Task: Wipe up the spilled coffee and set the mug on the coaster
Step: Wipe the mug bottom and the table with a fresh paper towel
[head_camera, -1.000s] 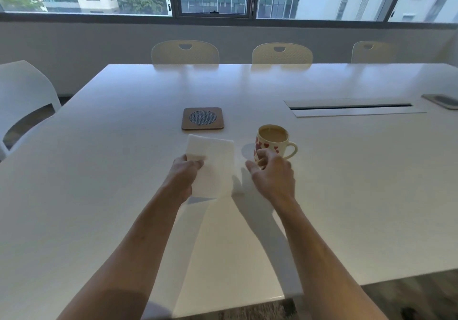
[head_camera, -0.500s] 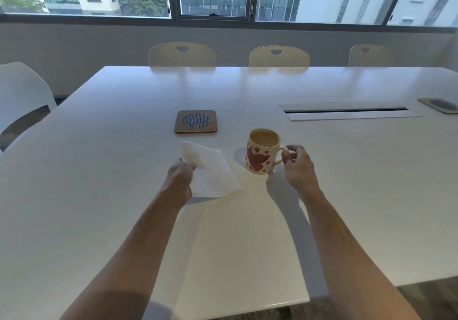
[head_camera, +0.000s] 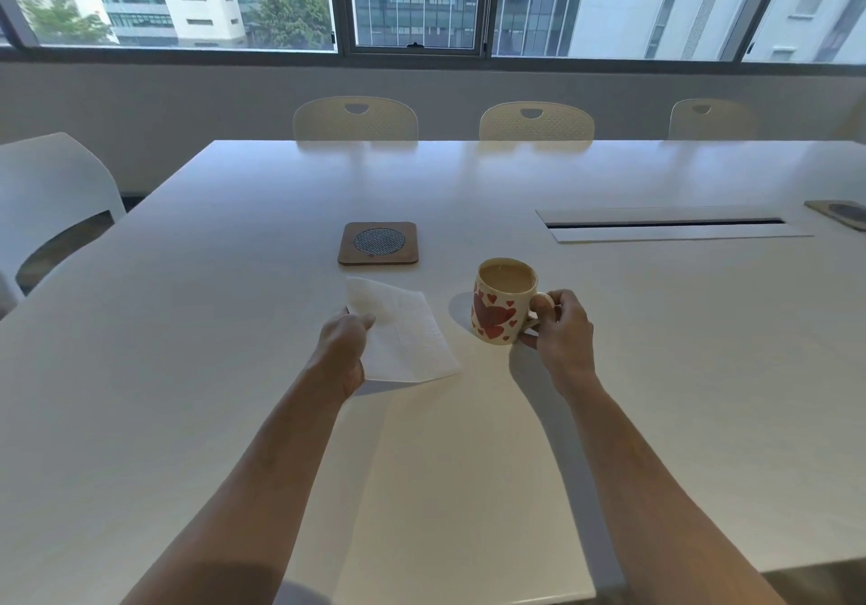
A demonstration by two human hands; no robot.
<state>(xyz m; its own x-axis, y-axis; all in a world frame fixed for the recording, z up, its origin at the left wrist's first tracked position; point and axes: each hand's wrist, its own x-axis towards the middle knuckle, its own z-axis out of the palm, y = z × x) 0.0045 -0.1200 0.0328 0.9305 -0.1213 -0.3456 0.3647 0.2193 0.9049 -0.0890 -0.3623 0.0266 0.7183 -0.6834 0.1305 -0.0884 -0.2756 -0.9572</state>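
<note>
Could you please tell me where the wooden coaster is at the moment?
In the head view, the square brown wooden coaster with a round mesh centre lies bare on the white table, left of centre, just beyond the white paper napkin and up-left of the heart-patterned mug.

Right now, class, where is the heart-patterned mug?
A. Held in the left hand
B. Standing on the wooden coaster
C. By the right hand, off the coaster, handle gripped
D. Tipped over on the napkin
C: the mug stays upright, its handle held by the right hand, while the coaster sits bare beyond the napkin, which the left hand holds.
</note>
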